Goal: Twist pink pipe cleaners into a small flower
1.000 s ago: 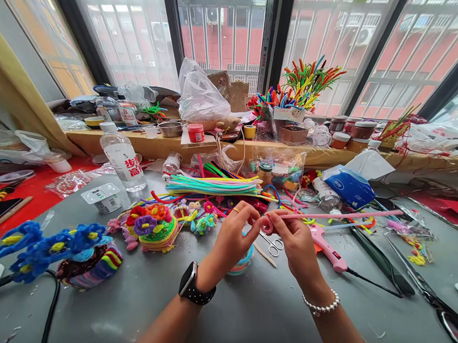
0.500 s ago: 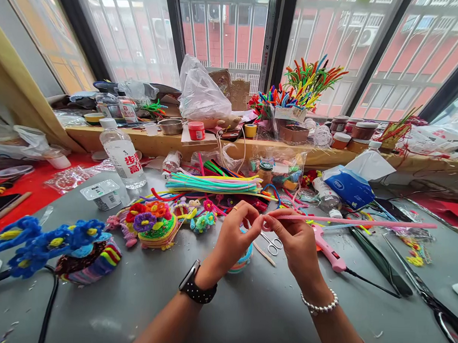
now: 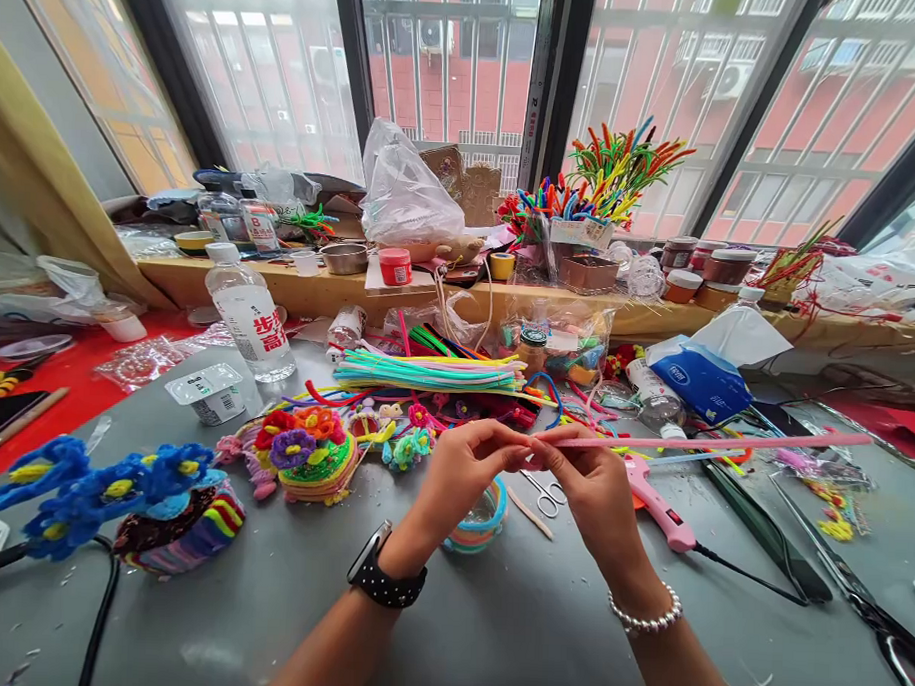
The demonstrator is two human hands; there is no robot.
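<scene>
Left hand and right hand both pinch the pink pipe cleaner. Fingertips have closed together, hiding its coiled end. Tail points right.

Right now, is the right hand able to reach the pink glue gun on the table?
Probably yes. The pink glue gun lies uncovered just beside the right hand, with nothing between them. However, both that hand and the left hand pinch a pink pipe cleaner.
</scene>
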